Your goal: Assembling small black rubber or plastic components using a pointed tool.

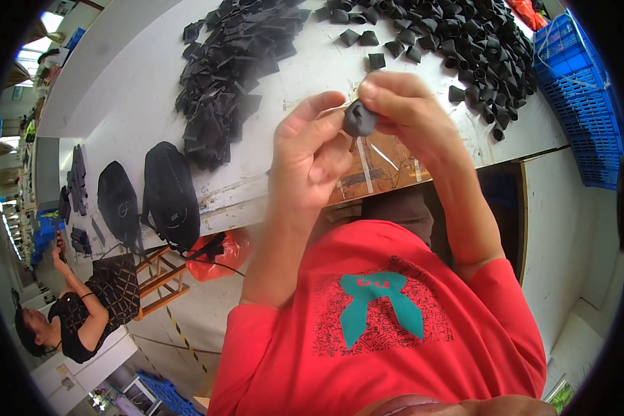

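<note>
Between my hands, above the table edge, is a small black fabric piece (360, 120), curled into a short tube with its opening toward me. My left hand (310, 142) pinches its left side between thumb and forefinger. From the right, my right hand (403, 109) grips its upper edge with thumb and fingers; both hands are slightly blurred. A pale sliver shows by the fingertips, too small to make out. Behind the hands lie a heap of flat black fabric pieces (232, 76) on the left and a pile of black curled pieces (475, 59) on the right.
Below my hands, a brown board (381, 166) is set at the white table's (135, 93) front edge. Two black pouches (171, 191) lie to the left. A blue crate (579, 90) stands at right, and a red plastic bag (222, 258) hangs low left. Another person (83, 308) sits far left.
</note>
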A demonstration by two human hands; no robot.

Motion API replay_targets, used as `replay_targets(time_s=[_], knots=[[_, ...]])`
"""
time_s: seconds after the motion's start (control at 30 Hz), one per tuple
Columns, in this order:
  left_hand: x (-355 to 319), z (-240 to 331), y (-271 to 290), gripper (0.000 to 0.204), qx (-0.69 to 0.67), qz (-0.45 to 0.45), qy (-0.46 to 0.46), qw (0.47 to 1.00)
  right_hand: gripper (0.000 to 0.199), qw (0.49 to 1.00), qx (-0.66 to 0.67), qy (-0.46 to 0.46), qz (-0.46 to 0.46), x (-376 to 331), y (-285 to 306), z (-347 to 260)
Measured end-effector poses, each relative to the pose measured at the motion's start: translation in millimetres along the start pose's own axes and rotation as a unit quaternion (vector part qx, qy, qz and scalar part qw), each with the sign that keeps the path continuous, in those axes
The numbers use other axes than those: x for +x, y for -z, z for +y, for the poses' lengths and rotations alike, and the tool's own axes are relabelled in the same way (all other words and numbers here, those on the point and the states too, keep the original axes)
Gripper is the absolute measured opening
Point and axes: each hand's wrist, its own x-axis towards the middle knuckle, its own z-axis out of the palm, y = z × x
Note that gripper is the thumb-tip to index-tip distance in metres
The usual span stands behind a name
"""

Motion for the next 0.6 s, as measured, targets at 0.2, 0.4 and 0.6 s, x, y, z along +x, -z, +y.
replay_targets(time_s=[0.2, 0.4, 0.6], knots=[[-0.4, -22.7, 17.5, 0.020, 0.244, 0.146, -0.114, 0.952, 0.025, 0.997, 0.064, -0.007, -0.041, -1.1, 14.6, 45.0], [5.2, -13.3, 12.0, 0.026, 0.559, 0.043, -0.327, 0.761, 0.030, 0.913, -0.238, 0.297, 0.148, -18.7, 1.4, 35.0], [4.7, -20.5, 13.6, 0.013, 0.345, 0.087, -0.312, 0.881, 0.029, 0.853, -0.366, 0.344, 0.140, -22.9, -13.9, 23.1]])
